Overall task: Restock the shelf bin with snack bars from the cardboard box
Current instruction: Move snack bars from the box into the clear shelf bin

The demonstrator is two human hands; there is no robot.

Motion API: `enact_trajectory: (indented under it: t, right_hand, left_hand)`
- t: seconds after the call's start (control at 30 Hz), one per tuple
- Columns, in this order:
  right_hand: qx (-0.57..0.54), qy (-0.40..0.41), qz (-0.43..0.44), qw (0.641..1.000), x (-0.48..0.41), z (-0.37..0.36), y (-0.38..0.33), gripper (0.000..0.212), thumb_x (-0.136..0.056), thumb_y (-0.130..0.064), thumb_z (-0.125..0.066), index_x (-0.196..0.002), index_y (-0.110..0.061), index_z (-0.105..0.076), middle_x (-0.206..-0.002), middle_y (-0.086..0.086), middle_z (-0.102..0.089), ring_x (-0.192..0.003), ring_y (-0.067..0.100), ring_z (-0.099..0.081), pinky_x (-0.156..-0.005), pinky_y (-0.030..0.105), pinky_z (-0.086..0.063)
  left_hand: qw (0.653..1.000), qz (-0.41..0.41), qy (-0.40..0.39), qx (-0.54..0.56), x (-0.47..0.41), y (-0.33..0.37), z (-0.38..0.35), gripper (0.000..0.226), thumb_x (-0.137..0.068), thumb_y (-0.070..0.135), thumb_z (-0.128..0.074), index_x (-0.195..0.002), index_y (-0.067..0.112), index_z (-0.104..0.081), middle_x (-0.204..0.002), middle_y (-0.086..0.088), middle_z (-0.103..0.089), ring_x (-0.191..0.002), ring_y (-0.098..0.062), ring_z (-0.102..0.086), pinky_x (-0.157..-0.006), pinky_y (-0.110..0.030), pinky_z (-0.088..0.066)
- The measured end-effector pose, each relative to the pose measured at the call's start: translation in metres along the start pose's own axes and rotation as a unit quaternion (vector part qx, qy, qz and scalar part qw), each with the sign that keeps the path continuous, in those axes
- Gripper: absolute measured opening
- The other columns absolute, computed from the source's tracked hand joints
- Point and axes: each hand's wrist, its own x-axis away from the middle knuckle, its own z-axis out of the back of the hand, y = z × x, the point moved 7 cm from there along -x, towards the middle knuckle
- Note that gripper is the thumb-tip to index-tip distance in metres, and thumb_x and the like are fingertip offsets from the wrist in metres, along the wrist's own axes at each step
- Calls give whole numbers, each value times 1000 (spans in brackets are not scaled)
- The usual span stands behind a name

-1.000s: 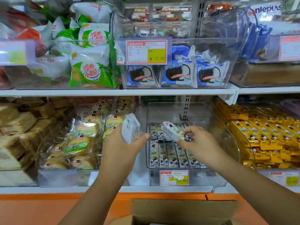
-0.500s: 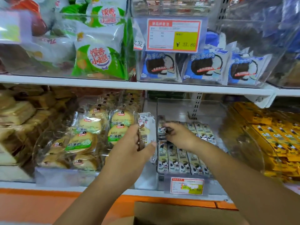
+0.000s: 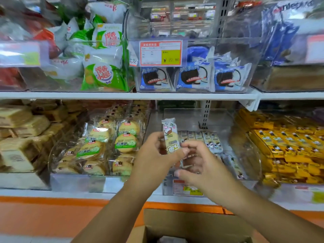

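A snack bar point(image 3: 171, 137) is held upright in the grip of the left hand point(image 3: 154, 155), whose fingers are curled round its lower half, with the thumb pressed against its front face; the upper half of the wrapper stands clear above the grip. The right hand point(image 3: 203, 165) is brought in just to the right of that grip, its fingers curved toward the bar and one fingertip at the wrapper's lower edge. Because of motion blur it cannot be told whether this second grip is clamped on the bar or merely touching it. Directly behind and to the right of both grips the clear shelf bin point(image 3: 219, 116) is seen, and stocked bars point(image 3: 208, 139) are laid side by side in rows on its floor, partly hidden by the right hand. Below the grips, on the bin's front, a price tag point(image 3: 189, 189) is partly covered by the right wrist. Nearer the viewer and lower, beneath both forearms, the open cardboard box point(image 3: 192, 223) is seen. To the left of the left grip round biscuit packs point(image 3: 125, 142) are stacked in a neighbouring bin; well to the right of the right grip yellow packs point(image 3: 289, 142) are piled. Above the grips, over the white shelf board point(image 3: 122, 95), blue cookie packs point(image 3: 194, 78) are stood in a row.
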Motion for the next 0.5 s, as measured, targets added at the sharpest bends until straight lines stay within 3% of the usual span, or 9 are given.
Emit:
enact_trajectory:
  t: [0.13, 0.27, 0.37, 0.43, 0.5]
  right_hand:
    - [-35, 30, -1, 999, 6, 17, -3, 39, -85, -10, -67, -103, -44, -57, -89, -16, -59, -81, 11, -62, -77, 32, -53]
    - [15, 63, -17, 998, 9, 40, -8, 38, -85, -7, -58, -95, -43, -66, -106, -6, -58, -84, 10, -57, -68, 17, -46]
    - [-16, 113, -33, 993, 6, 51, -7, 34, -87, -8, -57, -102, -37, -65, -97, -7, -63, -72, 0, -58, -62, 6, -45]
    - [-120, 159, -50, 979, 3, 54, 4, 35, -87, -9, -63, -116, -27, -59, -97, -8, -70, -81, 1, -66, -79, 18, -51]
    - [-234, 173, -65, 955, -1, 49, 12, 43, -85, -11, -67, -125, -16, -52, -104, -1, -72, -94, 13, -70, -91, 33, -51]
  left_hand:
    - [999, 34, -5, 38, 3, 5, -7, 35, -81, 44, -74, -108, 25, -61, -97, 3, -71, -85, -9, -70, -80, -40, -61]
    - [995, 52, -13, 85, 2, 8, -1, 31, -91, 29, -67, -120, 36, -61, -110, 8, -64, -92, -8, -68, -74, -33, -62]
    - [997, 26, -65, 20, 3, 8, -1, 17, -91, 31, -66, -105, 38, -73, -108, 12, -69, -93, -4, -68, -71, -21, -58]
    - [998, 4, -62, -27, 2, 8, 3, 14, -89, 31, -67, -100, 38, -74, -98, 18, -74, -87, 5, -68, -68, -9, -52]
    - [999, 0, -32, -17, 0, 5, 6, 15, -87, 28, -70, -102, 31, -74, -88, 15, -76, -81, 4, -69, -63, -8, -51]
